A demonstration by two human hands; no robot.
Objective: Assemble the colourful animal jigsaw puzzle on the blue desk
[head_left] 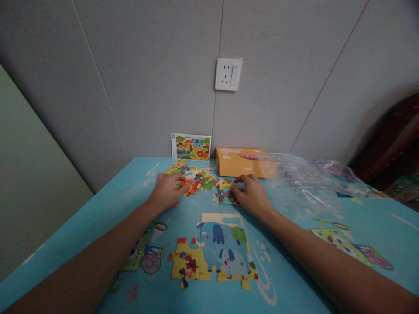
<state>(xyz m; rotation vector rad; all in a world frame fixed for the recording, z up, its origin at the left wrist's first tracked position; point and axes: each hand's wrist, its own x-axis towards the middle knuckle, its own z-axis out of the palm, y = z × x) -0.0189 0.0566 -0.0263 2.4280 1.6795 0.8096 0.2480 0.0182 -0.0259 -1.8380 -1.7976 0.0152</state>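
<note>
A partly joined puzzle (pixel 212 250) with blue elephants lies flat on the blue tablecloth, nearest to me. Beyond it is a heap of loose puzzle pieces (pixel 196 178). My left hand (pixel 166 189) reaches into the left side of the heap, its thumb and fingers apart around some pieces; no piece is plainly held. At the heap's right edge my right hand (pixel 251 194) has its fingers curled at a small group of pieces (pixel 226 194), touching the right side of it. Whether a piece is gripped between its fingertips is too small to tell.
A picture card (pixel 193 147) leans upright against the wall behind the heap. To its right stands an orange puzzle box (pixel 240 165). Crumpled clear plastic (pixel 304 179) covers the table at the right. A white socket (pixel 228 74) is on the wall.
</note>
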